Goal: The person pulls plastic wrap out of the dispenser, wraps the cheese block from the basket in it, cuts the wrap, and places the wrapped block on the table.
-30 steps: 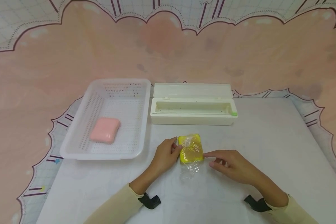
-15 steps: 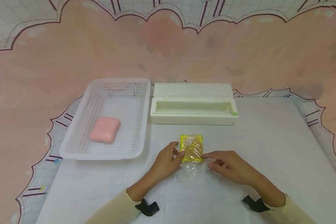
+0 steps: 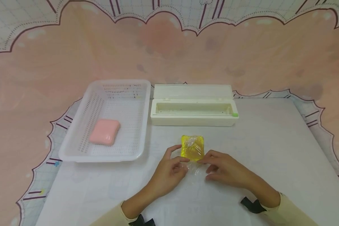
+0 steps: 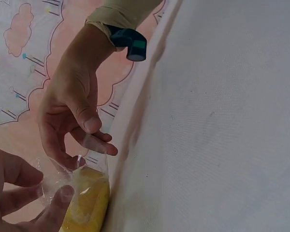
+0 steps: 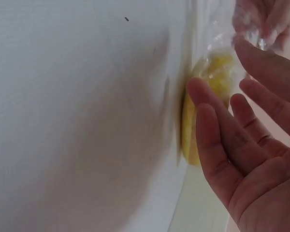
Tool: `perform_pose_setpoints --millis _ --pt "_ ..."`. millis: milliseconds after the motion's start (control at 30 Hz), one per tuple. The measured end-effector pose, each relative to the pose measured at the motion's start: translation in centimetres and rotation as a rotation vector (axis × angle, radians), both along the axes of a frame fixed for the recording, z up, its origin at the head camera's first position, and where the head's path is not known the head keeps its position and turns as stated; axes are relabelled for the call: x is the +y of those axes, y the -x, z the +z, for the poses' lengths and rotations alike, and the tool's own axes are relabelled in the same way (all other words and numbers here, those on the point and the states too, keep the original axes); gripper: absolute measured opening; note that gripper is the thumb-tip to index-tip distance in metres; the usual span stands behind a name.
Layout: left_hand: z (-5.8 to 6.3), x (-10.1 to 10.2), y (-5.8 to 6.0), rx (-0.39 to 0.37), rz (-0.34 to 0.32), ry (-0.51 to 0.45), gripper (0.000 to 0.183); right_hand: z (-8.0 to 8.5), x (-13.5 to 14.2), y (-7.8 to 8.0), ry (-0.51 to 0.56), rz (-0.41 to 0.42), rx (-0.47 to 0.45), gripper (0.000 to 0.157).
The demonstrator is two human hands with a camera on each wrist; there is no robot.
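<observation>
While the yellow block (image 3: 192, 148) lies on the white tabletop (image 3: 285, 150), near the white box (image 3: 193, 121) with its lid back, we see the left hand (image 3: 166, 175) right at its lower left, thumb and fingers parted at the loose clear wrap (image 3: 197, 170). Over to the right hand (image 3: 228, 169): we've got its fingers apart and lightly bent, a fingertip at the block's lower right corner. Off to the left, we have a pink block (image 3: 105, 131) inside the white basket (image 3: 101, 158).
</observation>
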State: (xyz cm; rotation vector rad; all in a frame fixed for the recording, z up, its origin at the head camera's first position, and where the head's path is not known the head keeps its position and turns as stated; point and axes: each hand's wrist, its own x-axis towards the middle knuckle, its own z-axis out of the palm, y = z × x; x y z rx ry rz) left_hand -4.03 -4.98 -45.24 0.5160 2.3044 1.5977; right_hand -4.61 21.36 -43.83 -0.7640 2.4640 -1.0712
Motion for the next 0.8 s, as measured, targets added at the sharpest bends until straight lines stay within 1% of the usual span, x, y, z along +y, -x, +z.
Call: perform_pose_setpoints --millis 133,200,267,333,400,467,500,600,700,767,800 --pt "0.0 0.1 -0.1 0.076 -0.08 0.026 0.033 -0.3 -0.4 0.3 -0.022 0.04 0.025 0.046" --pt "-0.1 0.2 0.0 0.148 -0.095 0.064 0.031 -0.5 -0.5 0.5 -0.017 0.06 0.041 0.046" --pt "-0.2 0.4 0.2 0.255 -0.084 0.122 0.024 -0.6 -0.6 0.7 -0.009 0.074 0.039 0.047" --pt "-0.4 0.5 0.5 0.372 -0.057 0.19 0.016 -0.6 -0.6 0.9 -0.009 0.08 0.034 0.048" --pt "-0.4 0.5 0.8 0.471 -0.035 0.249 0.01 -0.6 -0.7 1.0 -0.026 0.08 0.042 0.049" --pt "-0.4 0.6 1.1 0.526 -0.035 0.28 0.007 -0.5 -0.8 1.2 -0.058 0.069 0.071 0.049" --pt "-0.4 0.6 1.3 0.543 -0.036 0.293 0.006 -0.4 -0.9 1.3 -0.077 0.061 0.093 0.051" --pt "-0.2 0.9 1.9 0.545 -0.038 0.306 0.003 -0.2 -1.1 1.5 -0.109 0.036 0.149 0.053" --pt "-0.3 1.2 2.5 0.494 -0.03 0.291 0.005 -0.2 -1.4 1.7 -0.103 0.025 0.159 0.051" --pt "-0.3 1.5 2.9 0.444 -0.021 0.275 0.006 -0.2 -1.7 1.8 -0.099 0.017 0.153 0.044" --pt "-0.4 1.7 3.1 0.419 -0.015 0.264 0.006 -0.3 -1.9 1.9 -0.098 0.006 0.157 0.037"
